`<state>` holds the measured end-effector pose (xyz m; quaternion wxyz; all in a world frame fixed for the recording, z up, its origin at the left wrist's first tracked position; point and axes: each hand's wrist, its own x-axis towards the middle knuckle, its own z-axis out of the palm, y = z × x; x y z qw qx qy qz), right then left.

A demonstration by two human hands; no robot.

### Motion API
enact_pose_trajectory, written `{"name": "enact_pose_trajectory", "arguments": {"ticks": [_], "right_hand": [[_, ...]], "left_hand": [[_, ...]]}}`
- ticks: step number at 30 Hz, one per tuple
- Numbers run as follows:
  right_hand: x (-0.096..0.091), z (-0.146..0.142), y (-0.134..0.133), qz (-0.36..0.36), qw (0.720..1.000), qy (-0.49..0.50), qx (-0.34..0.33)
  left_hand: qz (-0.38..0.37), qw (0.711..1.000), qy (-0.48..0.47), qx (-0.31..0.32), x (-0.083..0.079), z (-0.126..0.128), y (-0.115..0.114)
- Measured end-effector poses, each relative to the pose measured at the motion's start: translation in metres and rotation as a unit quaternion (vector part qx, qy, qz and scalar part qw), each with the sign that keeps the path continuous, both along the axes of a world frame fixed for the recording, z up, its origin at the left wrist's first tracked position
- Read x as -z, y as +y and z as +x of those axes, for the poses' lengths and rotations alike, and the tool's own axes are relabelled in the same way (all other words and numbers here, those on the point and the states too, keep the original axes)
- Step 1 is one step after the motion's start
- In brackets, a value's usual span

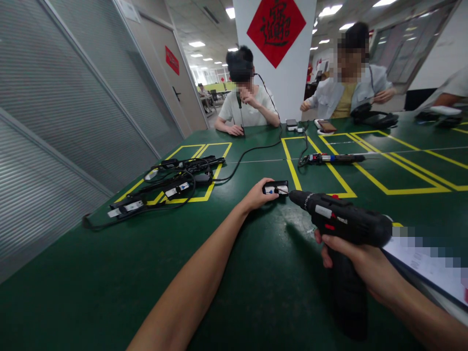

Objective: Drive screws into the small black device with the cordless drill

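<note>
My left hand (257,196) is closed around the left end of a small black case (281,185) with a pale label, resting on the green table (234,273). Its thumb presses on the front face. In my right hand (351,253) is a black cordless drill (347,219), gripped by its handle and pointing left. The drill's tip is close beside the right end of the case; whether the two touch I cannot tell.
Black power adapters with cables (183,180) lie at the left. A slim tool with a cord (332,159) lies beyond the drill. At the right is a screen or sheet (427,258), partly blurred. Across the table, one person (252,102) holds a screwdriver (241,109); another person (347,87) sits nearby.
</note>
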<state>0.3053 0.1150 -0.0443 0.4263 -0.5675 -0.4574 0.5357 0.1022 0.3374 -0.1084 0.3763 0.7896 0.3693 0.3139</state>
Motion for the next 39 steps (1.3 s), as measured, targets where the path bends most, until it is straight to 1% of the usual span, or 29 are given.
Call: {"name": "enact_pose_trajectory", "arguments": {"ticks": [3, 10, 15, 19, 22, 24, 29, 34, 39], "right_hand": [[0.0, 0.0, 0.0, -0.004, 1.0, 0.003, 0.01], [-0.001, -0.001, -0.001, -0.006, 1.0, -0.004, 0.001], [-0.004, -0.001, 0.0, 0.009, 1.0, -0.022, 0.003], [-0.007, -0.005, 0.0, 0.005, 0.997, -0.08, -0.003], [-0.009, -0.008, 0.001, -0.004, 0.99, -0.143, -0.015], [-0.01, -0.009, 0.0, -0.002, 0.986, -0.164, -0.02], [-0.007, -0.007, -0.001, 0.007, 0.989, -0.144, -0.018], [-0.007, -0.007, 0.0, 0.01, 0.992, -0.123, -0.021], [-0.006, -0.005, 0.0, 0.016, 0.997, -0.078, -0.022]], "left_hand": [[0.007, 1.0, 0.001, 0.001, 0.002, -0.001, 0.001], [0.007, 1.0, 0.004, 0.005, 0.001, -0.001, 0.001], [0.014, 1.0, 0.009, -0.013, 0.0, 0.0, 0.001], [0.014, 1.0, 0.007, -0.012, 0.002, 0.0, 0.002], [0.013, 1.0, 0.003, -0.004, 0.003, 0.0, 0.003], [0.012, 1.0, -0.001, 0.0, 0.004, 0.0, 0.004], [0.014, 1.0, 0.005, -0.007, 0.005, 0.0, 0.004], [0.01, 1.0, 0.006, -0.006, 0.002, 0.001, 0.001], [-0.001, 1.0, 0.006, -0.01, 0.0, 0.001, 0.0]]}}
